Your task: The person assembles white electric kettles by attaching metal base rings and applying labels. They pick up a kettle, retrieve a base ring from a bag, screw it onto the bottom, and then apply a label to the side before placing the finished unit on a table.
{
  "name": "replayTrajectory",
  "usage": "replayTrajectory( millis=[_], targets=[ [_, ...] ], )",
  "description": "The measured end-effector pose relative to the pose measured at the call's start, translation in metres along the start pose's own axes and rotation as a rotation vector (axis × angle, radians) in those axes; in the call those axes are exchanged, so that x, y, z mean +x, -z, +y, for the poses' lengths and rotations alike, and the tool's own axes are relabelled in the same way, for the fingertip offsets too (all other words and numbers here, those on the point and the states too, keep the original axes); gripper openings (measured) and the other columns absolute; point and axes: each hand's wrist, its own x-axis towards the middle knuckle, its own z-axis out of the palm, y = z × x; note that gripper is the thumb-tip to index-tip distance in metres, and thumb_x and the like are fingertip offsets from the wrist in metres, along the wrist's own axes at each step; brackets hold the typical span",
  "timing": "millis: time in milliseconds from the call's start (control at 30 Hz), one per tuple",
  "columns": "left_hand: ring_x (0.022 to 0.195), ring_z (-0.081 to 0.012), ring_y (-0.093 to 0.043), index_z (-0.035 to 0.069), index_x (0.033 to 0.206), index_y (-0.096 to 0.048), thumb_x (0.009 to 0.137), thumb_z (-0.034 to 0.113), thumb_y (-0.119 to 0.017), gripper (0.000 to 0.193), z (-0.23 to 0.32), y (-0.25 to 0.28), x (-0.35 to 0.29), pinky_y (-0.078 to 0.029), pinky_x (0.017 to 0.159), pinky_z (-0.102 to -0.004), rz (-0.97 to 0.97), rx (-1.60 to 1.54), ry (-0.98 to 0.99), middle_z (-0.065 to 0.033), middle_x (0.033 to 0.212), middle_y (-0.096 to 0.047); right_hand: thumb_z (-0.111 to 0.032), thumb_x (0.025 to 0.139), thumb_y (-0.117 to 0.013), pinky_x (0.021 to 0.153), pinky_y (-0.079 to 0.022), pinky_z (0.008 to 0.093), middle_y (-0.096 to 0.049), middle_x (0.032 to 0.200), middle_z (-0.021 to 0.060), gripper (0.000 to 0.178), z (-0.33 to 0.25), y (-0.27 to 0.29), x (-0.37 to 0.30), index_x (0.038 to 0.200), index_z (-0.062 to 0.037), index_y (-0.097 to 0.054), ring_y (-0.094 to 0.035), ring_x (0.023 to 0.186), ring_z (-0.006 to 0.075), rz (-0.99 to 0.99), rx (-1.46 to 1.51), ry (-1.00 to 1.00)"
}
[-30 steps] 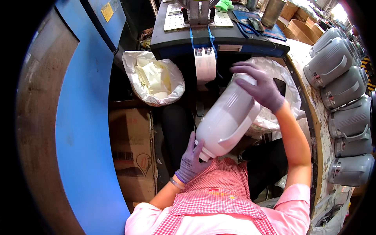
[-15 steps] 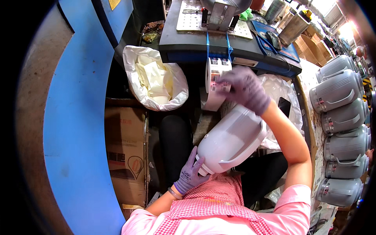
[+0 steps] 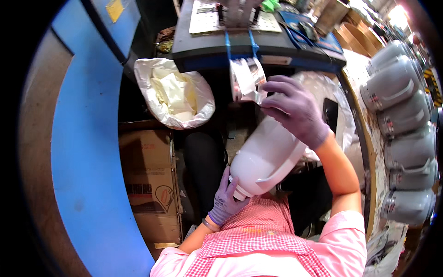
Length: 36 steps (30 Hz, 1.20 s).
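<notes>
We have the white jug [image 3: 265,164] slanted by our apron [image 3: 251,231], our left hand [image 3: 225,201] gripping its near end; our right hand [image 3: 297,111] has bent fingers by the hanging roll [image 3: 244,81], but we cannot tell if they pinch it

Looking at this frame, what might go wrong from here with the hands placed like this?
Slipping: only the left hand is on the white jug, down at its narrow neck, so the tilted body could roll or slide.

Swinging: the label roll hangs from blue straps, with the right hand at it; a sharp tug might swing it, or crease a label.
</notes>
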Motion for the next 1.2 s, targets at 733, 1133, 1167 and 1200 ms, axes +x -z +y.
replayTrajectory(
  millis=[733, 1133, 1167, 1200],
  targets=[
    [0.123, -0.0423, -0.055, -0.001, 0.153, -0.017, 0.066, 0.02, -0.088, 0.114, 0.004, -0.024, -0.012, -0.047, 0.101, -0.0477, -0.016, 0.184, -0.008, -0.0298, 0.139, -0.047, -0.025, 0.093, -0.072, 0.058, -0.047, 0.0179, -0.067, 0.079, -0.0012, 0.021, 0.033, 0.007, -0.182, 0.098, -0.0047, -0.068, -0.06, 0.066, 0.0032, 0.543, 1.138, -1.284],
    [0.127, -0.0407, -0.052, 0.0, 0.152, -0.021, 0.065, 0.019, -0.088, 0.111, 0.01, -0.026, -0.003, -0.045, 0.104, -0.0454, -0.029, 0.144, -0.017, -0.0269, 0.143, -0.044, -0.034, 0.082, -0.081, 0.066, -0.052, 0.0297, -0.066, 0.078, 0.0076, 0.042, 0.048, 0.019, -0.185, 0.099, 0.0009, -0.065, -0.064, 0.069, 0.0154, 0.195, 0.386, -1.218],
    [0.128, -0.0405, -0.051, 0.0, 0.152, -0.022, 0.065, 0.019, -0.087, 0.111, 0.013, -0.025, 0.0, -0.044, 0.105, -0.0449, -0.039, 0.139, -0.008, -0.0268, 0.144, -0.044, -0.037, 0.079, -0.083, 0.069, -0.053, 0.0324, -0.065, 0.079, 0.0101, 0.047, 0.052, 0.04, -0.184, 0.099, 0.0012, -0.064, -0.064, 0.071, 0.019, 0.046, 0.113, -1.222],
    [0.129, -0.0404, -0.051, 0.0, 0.152, -0.022, 0.065, 0.018, -0.087, 0.11, 0.014, -0.026, 0.002, -0.044, 0.106, -0.0445, -0.039, 0.134, 0.0, -0.0267, 0.144, -0.043, -0.044, 0.074, -0.085, 0.073, -0.053, 0.0349, -0.064, 0.081, 0.0123, 0.057, 0.063, 0.05, -0.192, 0.099, 0.0008, -0.061, -0.065, 0.076, 0.0229, 0.024, 0.124, -1.197]
  ],
)
